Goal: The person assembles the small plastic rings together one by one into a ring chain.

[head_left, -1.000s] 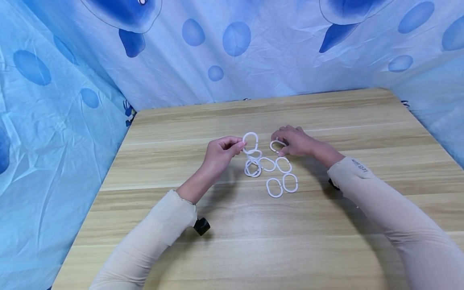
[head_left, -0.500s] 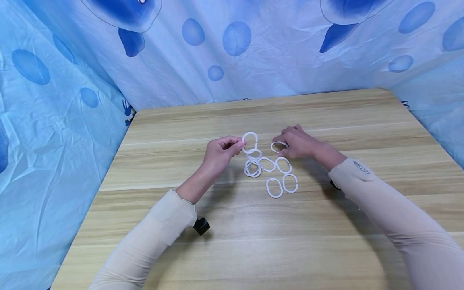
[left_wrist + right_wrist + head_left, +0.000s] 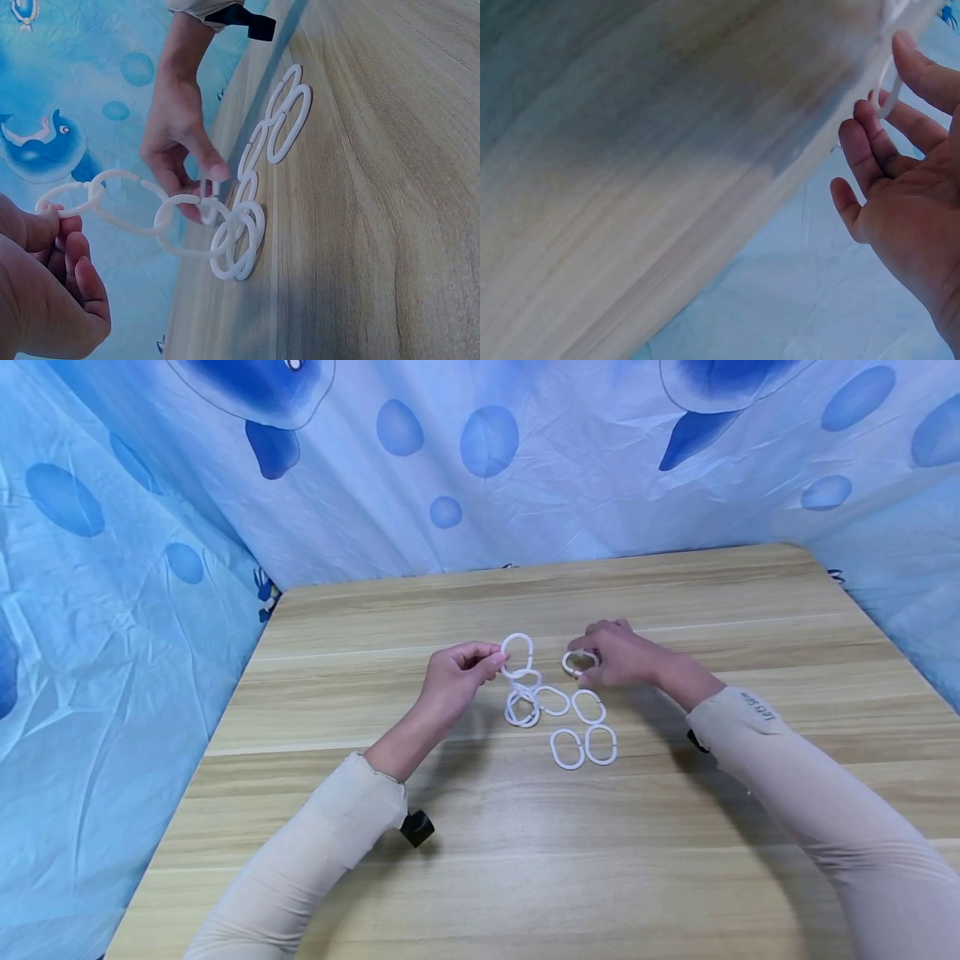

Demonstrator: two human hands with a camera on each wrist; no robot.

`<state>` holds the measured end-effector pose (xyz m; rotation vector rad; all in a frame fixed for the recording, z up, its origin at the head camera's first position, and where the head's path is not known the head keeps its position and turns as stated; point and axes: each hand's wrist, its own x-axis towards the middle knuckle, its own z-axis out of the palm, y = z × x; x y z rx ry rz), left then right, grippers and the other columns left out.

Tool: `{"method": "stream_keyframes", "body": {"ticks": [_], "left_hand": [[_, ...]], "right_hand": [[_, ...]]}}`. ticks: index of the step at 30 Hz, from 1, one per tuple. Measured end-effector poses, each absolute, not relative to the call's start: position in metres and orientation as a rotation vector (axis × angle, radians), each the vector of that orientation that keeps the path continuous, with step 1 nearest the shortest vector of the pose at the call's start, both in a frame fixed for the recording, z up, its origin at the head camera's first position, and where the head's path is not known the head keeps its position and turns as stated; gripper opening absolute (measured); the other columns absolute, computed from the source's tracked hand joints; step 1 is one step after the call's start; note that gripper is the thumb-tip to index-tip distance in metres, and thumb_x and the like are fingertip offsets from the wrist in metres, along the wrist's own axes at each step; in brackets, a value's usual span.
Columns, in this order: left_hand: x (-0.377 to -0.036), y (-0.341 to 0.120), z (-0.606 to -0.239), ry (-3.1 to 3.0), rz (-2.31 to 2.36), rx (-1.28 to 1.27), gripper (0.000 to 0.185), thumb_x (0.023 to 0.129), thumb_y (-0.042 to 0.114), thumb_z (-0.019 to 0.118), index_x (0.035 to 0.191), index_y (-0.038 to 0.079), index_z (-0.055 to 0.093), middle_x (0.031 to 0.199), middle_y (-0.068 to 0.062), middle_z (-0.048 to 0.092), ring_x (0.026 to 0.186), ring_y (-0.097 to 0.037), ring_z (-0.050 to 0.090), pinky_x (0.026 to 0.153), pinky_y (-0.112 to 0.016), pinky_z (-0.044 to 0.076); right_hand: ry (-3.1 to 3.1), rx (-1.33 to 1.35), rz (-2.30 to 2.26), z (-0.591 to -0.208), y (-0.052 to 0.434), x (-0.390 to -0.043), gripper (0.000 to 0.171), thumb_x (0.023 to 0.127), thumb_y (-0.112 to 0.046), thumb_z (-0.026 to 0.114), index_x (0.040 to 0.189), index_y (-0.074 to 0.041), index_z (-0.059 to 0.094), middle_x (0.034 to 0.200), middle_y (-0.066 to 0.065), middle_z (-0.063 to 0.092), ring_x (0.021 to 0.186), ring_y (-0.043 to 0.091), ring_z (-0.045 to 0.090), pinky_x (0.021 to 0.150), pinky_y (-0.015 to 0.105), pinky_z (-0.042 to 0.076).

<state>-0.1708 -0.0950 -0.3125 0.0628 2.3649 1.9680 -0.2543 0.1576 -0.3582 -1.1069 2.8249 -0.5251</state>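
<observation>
My left hand [image 3: 456,683] pinches a white plastic C-shaped curtain ring [image 3: 517,635] between thumb and fingers, raised above the wooden table. From it hangs a chain of linked rings [image 3: 193,255], reaching down to overlapping ones on the tabletop. Right of these, my right hand [image 3: 618,658] holds another curtain ring [image 3: 564,663] between thumb and fingers, low over the table. In the right wrist view the thumb and fingers lie on both sides of that ring [image 3: 889,112], whose upper part is cut off or blurred. Whether it links to the others I cannot tell.
Several more white rings lie close together on the table, among them a front left ring [image 3: 567,768] and a front right ring [image 3: 601,764]. The wooden table [image 3: 525,877] ends at the back against a blue patterned curtain [image 3: 555,485], which also hangs on the left.
My right hand has shifted slightly to the right with its ring. The two rings nearest it on the table have slid a little toward me. My left hand stays put.
</observation>
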Motion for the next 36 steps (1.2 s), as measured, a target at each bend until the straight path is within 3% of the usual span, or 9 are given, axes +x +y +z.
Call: {"method": "stream_keyframes", "body": {"ticks": [7, 13, 22, 36], "left_hand": [[-0.176, -0.095, -0.322, 2.364, 1.977, 0.074, 0.022, 0.077, 0.024, 0.068, 0.088, 0.006, 0.067, 0.075, 0.000, 0.058, 0.072, -0.011, 0.051, 0.074, -0.036, 0.044], [-0.176, -0.094, -0.323, 2.382, 1.967, 0.076, 0.021, 0.077, 0.025, 0.068, 0.088, 0.006, 0.067, 0.075, -0.001, 0.058, 0.072, -0.012, 0.051, 0.068, -0.027, 0.044], [-0.176, -0.093, -0.322, 2.382, 1.961, 0.065, 0.020, 0.077, 0.026, 0.068, 0.087, 0.008, 0.068, 0.077, -0.002, 0.059, 0.073, -0.012, 0.053, 0.075, -0.037, 0.045], [-0.178, -0.092, -0.322, 2.389, 1.958, 0.063, 0.019, 0.077, 0.025, 0.068, 0.087, 0.009, 0.068, 0.076, -0.001, 0.060, 0.072, -0.010, 0.052, 0.075, -0.040, 0.044]], "right_hand": [[2.839, -1.009, -0.877, -0.347, 0.160, -0.252, 0.043, 0.069, -0.026, 0.074, 0.106, -0.007, 0.061, 0.076, 0.008, 0.052, 0.076, 0.019, 0.045, 0.072, 0.036, 0.028], [2.801, -1.044, -1.018, -0.341, 0.158, -0.247, 0.046, 0.068, -0.032, 0.075, 0.103, -0.006, 0.061, 0.079, 0.010, 0.053, 0.077, 0.018, 0.046, 0.071, 0.038, 0.037], [2.780, -1.074, -1.132, -0.334, 0.153, -0.240, 0.048, 0.067, -0.033, 0.075, 0.104, -0.006, 0.060, 0.080, 0.010, 0.054, 0.079, 0.018, 0.047, 0.071, 0.031, 0.037], [2.649, -0.989, -1.287, -0.318, 0.141, -0.228, 0.047, 0.069, -0.030, 0.075, 0.109, -0.012, 0.058, 0.085, 0.011, 0.055, 0.081, 0.016, 0.047, 0.074, 0.031, 0.036]]}}
